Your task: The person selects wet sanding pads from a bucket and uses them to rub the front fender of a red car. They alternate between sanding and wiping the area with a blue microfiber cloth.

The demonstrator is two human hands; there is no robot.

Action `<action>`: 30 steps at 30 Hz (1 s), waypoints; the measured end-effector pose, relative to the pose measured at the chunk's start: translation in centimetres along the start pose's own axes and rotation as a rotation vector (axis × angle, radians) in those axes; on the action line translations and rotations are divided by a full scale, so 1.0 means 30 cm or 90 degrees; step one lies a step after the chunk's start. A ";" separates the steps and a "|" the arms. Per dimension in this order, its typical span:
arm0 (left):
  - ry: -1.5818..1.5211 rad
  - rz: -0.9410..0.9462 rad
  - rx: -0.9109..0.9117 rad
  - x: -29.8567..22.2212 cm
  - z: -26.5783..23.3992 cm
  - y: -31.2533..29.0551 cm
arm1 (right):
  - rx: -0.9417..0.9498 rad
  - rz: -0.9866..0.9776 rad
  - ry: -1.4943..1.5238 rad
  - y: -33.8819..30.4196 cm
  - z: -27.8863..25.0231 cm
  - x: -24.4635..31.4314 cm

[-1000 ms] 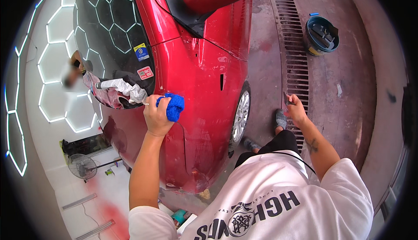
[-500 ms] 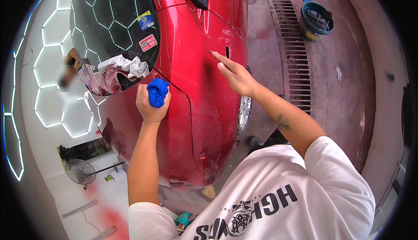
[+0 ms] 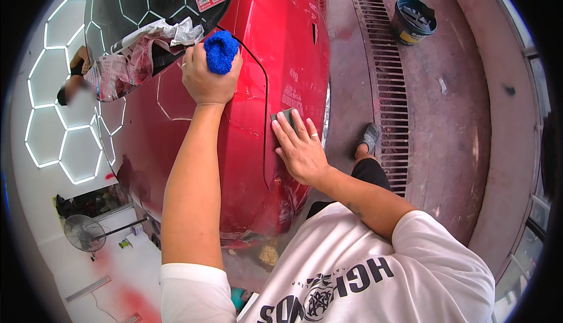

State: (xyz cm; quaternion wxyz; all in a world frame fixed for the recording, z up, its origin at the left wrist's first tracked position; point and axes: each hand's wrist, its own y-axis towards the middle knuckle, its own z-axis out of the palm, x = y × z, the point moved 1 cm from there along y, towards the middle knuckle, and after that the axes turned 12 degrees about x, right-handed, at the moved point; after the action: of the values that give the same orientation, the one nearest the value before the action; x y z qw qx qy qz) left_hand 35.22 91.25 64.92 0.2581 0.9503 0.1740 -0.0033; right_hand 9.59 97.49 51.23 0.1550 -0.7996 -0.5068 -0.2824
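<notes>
My left hand [image 3: 208, 85] is closed round a bunched blue microfibre cloth [image 3: 221, 53], resting on the red car [image 3: 252, 97] by the panel seam, just under the rear window. Flat against the red side panel lies my right hand [image 3: 300, 152], a ring on one finger, its fingers pressing a small grey-green piece of sandpaper [image 3: 284, 115] to the paint. Most of the sandpaper is hidden under the fingers. Pale scuff marks show on the panel around it.
Crumpled newspaper [image 3: 138, 59] covers the lower window edge. On the floor to the right are a slotted drain grate [image 3: 390, 88] and a dark bucket [image 3: 413, 21] with things in it. A standing fan [image 3: 84, 233] is at lower left.
My right hand has come down from the air above the panel, nearer to me, and now lies flat on it with the sandpaper. The view has shifted; my left hand still grips the cloth.
</notes>
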 end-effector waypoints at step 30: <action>-0.024 0.034 -0.024 -0.020 0.017 0.015 | -0.166 0.018 0.051 0.171 -0.062 -0.059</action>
State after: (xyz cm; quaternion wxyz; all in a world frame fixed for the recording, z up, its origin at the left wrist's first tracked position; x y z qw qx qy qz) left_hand 34.85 90.43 64.75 0.2791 0.9494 0.1439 -0.0112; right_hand 13.06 92.96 51.84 0.0736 -0.8083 -0.4477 -0.3753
